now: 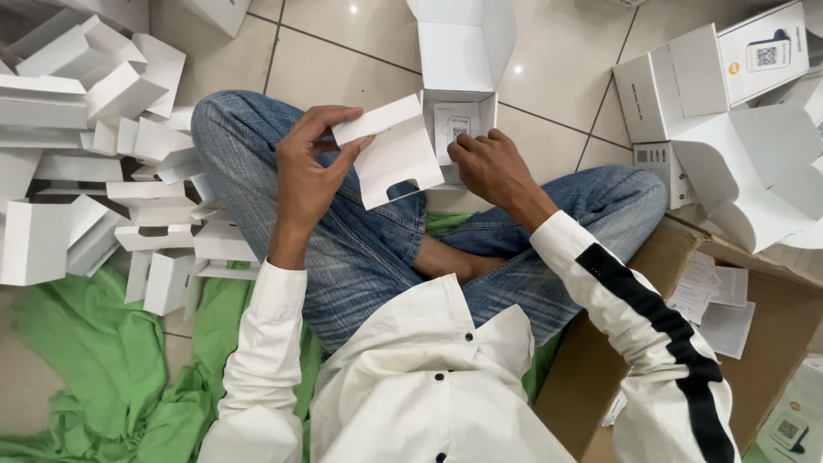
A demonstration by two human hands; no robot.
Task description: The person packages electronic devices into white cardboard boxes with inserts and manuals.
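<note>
White cardboard fills this head-camera view of a person sitting cross-legged in blue jeans on a pale tiled floor. The left hand [304, 176] holds up a folded white card insert [390, 154], fingers clamped on its left edge, thumb on one side. The right hand [493, 167] reaches into a small open white box [459, 124] standing on the floor just beyond the knees, its lid flap raised; the fingers are curled together and pressing on a white card with a small dark square code [453, 130] already lying inside.

Judging from this, the box is partly packed: the printed card is in, the insert is not yet placed, and the lid is still open.

Toward the left edge of the floor lies a large heap of folded white inserts [94, 163], partly on a green cloth [94, 369]. Toward the right edge sit stacked white boxes [664, 94], one showing a label with a dark code square and a small orange round mark, plus unfolded white box blanks [754, 171]. Near the lower right corner, an open brown carton [771, 343] holds loose printed paper leaflets [716, 304].
</note>
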